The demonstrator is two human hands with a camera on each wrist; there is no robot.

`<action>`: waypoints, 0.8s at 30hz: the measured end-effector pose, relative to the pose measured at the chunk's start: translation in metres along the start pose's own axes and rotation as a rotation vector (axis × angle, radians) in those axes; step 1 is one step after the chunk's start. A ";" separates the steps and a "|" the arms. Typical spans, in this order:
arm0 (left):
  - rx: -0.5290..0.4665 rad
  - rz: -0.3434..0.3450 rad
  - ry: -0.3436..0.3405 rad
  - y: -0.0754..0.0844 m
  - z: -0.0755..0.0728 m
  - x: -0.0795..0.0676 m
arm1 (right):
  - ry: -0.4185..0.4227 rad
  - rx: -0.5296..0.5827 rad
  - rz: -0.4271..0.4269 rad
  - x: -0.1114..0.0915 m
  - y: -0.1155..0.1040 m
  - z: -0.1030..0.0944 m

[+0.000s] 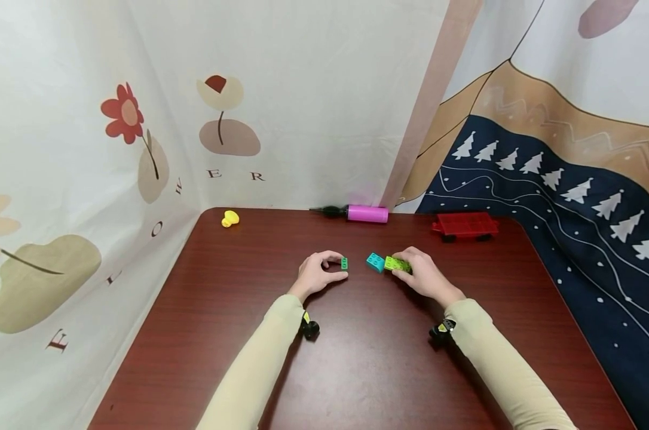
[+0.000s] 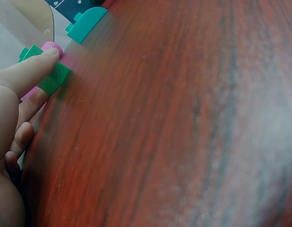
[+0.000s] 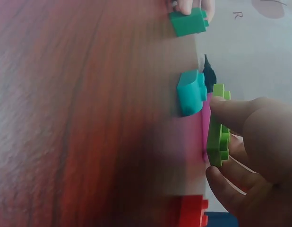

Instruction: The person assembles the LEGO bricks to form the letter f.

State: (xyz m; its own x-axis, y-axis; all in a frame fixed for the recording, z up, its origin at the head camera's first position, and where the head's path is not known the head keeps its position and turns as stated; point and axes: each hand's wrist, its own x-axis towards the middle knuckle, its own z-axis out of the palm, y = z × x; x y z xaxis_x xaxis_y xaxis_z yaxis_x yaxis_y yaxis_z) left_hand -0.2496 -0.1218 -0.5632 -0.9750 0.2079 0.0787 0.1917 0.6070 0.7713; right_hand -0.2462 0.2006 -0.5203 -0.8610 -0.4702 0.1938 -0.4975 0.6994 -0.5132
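Between thumb and fingers, my left hand pinches a small green toy brick. The left wrist view shows the thumb across the near side of this green brick and a finger behind it. To the right, my right hand holds a longer lime-green brick by its sides, studs up in the head view. In the right wrist view the thumb lies on the lime-green brick. A teal brick with a curved side sits on the table between the hands, close to the lime-green one.
A red toy wagon on black wheels stands at the table's back right. By the back edge lies a pink cylinder with a black tapered end. A small yellow toy is at the back left. Printed curtains hang behind the brown table.
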 end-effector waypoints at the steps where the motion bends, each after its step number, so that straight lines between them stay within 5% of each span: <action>1: -0.005 0.001 0.000 0.000 0.000 0.000 | 0.001 0.000 0.000 0.001 -0.001 0.000; 24: -0.015 0.001 -0.005 0.000 0.000 0.001 | -0.008 0.077 -0.102 0.041 -0.042 0.012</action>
State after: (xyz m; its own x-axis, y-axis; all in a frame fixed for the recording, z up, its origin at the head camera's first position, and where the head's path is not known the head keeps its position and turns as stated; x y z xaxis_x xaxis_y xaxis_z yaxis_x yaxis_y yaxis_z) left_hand -0.2508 -0.1214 -0.5633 -0.9742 0.2126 0.0762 0.1909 0.5949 0.7808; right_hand -0.2590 0.1459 -0.5006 -0.8054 -0.5410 0.2422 -0.5726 0.6043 -0.5541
